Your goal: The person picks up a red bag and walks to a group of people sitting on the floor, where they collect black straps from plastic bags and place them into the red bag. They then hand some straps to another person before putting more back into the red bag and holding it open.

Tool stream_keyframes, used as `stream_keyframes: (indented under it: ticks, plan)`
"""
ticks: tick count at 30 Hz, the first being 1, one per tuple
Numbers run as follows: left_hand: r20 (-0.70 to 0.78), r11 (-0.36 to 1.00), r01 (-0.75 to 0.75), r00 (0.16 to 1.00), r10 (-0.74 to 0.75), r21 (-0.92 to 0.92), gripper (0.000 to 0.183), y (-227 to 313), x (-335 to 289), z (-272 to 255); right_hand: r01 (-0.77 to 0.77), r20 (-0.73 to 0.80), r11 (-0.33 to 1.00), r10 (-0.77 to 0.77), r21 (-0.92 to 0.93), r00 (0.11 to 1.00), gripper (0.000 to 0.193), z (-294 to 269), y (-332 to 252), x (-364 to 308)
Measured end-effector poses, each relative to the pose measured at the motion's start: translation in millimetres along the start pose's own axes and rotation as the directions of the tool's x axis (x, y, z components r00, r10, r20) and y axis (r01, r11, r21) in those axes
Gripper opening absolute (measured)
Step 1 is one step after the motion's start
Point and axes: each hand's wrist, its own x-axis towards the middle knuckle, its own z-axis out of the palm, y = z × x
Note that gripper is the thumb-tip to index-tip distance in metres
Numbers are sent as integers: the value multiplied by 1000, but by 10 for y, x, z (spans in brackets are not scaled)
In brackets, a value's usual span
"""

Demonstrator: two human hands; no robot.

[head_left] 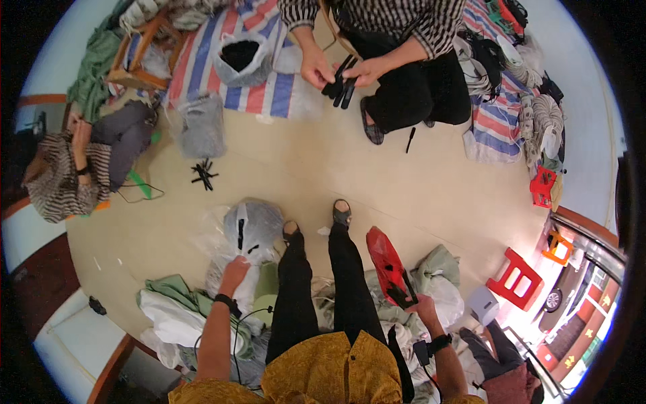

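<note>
Both arms [217, 330] spread; left hand [235, 273] at bag [261, 217].

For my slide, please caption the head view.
Left hand at a clear plastic bag, right hand at black pieces by a red item.

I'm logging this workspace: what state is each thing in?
Clear bag, bulging, black pieces on it
Red container, black bits at near end
Left hand, at clear bag; grip unclear
Right hand, at red container; grip unclear
White bag, open, dark contents showing
Stick pile, loose on floor
Lone stick, flat on floor
Co-worker's hands, holding black sticks
</note>
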Motion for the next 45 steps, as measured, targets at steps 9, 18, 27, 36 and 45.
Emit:
stream_keyframes:
  ticks: [9,18,27,36,45]
  plan:
    - [-100,986,-77,993,62,-151,22,860,-351,-390,127,-58,974,-140,-187,988,30,216,306,-351]
    - [-31,976,-169,986,166,-135,28,1094,-983,-358,115,-144,975,-144,-187,979,30,356,442,-657]
    - [230,949,-285,922,310,-136,34,355,-2229,249,87,-58,996,-88,-17,994,31,32,518,-740]
    - [580,88,578,814,6,-812,34,1762,-2509,-184,139,-109,989,-133,53,985,31,-555,599,-607]
    - [484,86,513,844,-232,-854,35,2480,-2316,-31,229,-98,837,-208,497,973,32,-1335,175,-552]
